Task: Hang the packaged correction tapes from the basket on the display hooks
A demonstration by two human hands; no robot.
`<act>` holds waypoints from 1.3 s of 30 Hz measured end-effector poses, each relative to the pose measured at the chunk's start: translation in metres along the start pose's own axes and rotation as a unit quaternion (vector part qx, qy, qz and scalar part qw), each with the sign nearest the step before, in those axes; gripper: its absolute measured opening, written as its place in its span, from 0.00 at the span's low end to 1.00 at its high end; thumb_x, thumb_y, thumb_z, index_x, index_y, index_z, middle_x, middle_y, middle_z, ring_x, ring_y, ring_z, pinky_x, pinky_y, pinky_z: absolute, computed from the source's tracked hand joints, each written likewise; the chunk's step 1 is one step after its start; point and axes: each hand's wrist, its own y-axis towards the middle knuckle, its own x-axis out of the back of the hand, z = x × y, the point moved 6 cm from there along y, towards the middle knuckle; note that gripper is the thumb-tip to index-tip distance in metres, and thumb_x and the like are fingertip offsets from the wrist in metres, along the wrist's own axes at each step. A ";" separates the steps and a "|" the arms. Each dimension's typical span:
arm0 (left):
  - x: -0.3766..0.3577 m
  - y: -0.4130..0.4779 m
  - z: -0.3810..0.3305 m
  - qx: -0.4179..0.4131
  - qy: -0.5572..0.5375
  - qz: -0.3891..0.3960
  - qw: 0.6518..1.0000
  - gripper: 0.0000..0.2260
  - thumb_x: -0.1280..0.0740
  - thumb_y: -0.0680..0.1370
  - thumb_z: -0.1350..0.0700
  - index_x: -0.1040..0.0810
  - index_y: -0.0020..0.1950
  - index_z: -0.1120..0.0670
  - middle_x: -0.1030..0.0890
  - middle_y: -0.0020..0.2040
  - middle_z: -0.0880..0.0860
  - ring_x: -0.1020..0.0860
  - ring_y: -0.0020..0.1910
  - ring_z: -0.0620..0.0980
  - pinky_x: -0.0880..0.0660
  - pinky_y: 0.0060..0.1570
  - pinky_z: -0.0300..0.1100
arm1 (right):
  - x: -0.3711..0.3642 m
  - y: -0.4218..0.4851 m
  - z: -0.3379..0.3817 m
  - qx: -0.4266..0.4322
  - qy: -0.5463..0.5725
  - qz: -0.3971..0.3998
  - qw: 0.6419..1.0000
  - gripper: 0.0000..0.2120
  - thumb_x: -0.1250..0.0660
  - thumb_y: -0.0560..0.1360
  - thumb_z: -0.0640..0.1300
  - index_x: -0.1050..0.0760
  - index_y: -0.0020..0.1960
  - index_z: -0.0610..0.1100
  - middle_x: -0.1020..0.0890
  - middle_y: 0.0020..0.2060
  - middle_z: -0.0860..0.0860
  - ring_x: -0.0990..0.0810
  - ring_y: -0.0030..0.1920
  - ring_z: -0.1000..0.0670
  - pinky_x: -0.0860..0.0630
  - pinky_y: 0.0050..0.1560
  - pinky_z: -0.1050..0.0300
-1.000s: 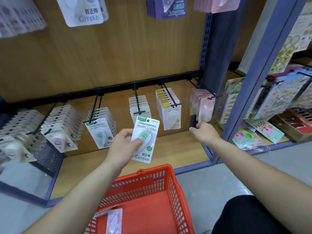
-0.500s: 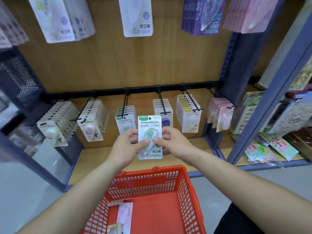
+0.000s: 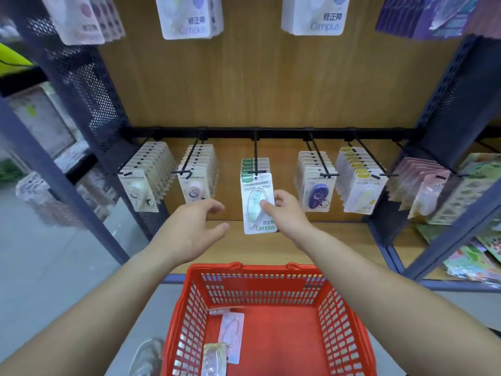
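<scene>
Green tape pack (image 3: pixel 253 202) between right fingers (image 3: pixel 271 210)

Red basket (image 3: pixel 267 287) (lattice walls), green-white package (image 3: pixel 258 203)

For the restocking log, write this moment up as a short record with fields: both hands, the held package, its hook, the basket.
left hand: open, left of the green package, not touching it
right hand: pinches green package, thumb on its front
green package: upright, top at the tip of the middle hook; threaded or not, cannot tell
middle hook: green-topped packs hang behind
basket: red, below the hands; at least two loose packs inside
</scene>
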 end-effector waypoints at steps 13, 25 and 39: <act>-0.018 0.018 0.015 -0.016 0.034 0.033 0.999 0.18 0.31 0.79 0.46 0.23 0.67 0.48 0.20 0.64 0.47 0.22 0.62 0.49 0.24 0.63 0.49 | -0.006 0.034 -0.022 -0.054 -0.189 -0.071 0.978 0.18 0.34 0.80 0.53 0.28 0.64 0.43 0.21 0.54 0.48 0.23 0.52 0.46 0.29 0.43 0.55; -0.140 -0.072 0.087 0.048 0.118 0.225 0.966 0.15 0.33 0.79 0.47 0.24 0.64 0.48 0.21 0.62 0.48 0.22 0.61 0.50 0.25 0.58 0.46 | -0.025 -0.055 -0.186 -0.101 -0.313 0.134 0.935 0.11 0.30 0.78 0.57 0.24 0.45 0.49 0.15 0.48 0.47 0.18 0.52 0.46 0.27 0.51 0.54; -0.305 -0.140 0.169 0.216 0.013 0.301 0.929 0.25 0.31 0.77 0.54 0.30 0.74 0.54 0.25 0.69 0.58 0.26 0.67 0.58 0.29 0.66 0.46 | -0.144 -0.062 -0.348 -0.187 -0.244 0.248 0.919 0.22 0.29 0.78 0.41 0.27 0.71 0.39 0.21 0.66 0.42 0.22 0.65 0.44 0.30 0.64 0.57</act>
